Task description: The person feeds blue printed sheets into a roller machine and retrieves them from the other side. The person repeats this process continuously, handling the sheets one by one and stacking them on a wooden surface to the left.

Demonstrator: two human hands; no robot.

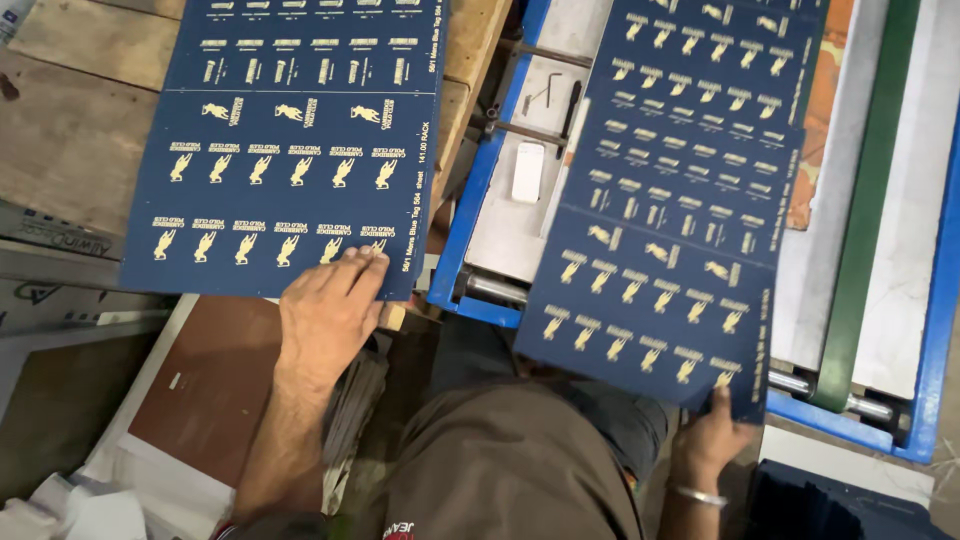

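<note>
Blue machine tray (478, 190) — holds a white block (527, 172), hex key (541, 95) and dark tool (571, 108). Left hand (328, 312) — fingers flat, pressing the left navy printed sheet (290, 140) on the wooden worktop (70, 140). Right hand (712, 437) — pinching the right navy printed sheet (680, 190) lying over the tray.

I stand before a blue-framed machine (480, 190) with steel rollers (495, 288) and a green belt (865, 200). Left of it lies a worn wooden worktop (70, 130); below that, a brown board (210, 380) and crumpled paper (90, 510).

Blue machine frame (470, 215) between printed sheets (290, 150)
</note>
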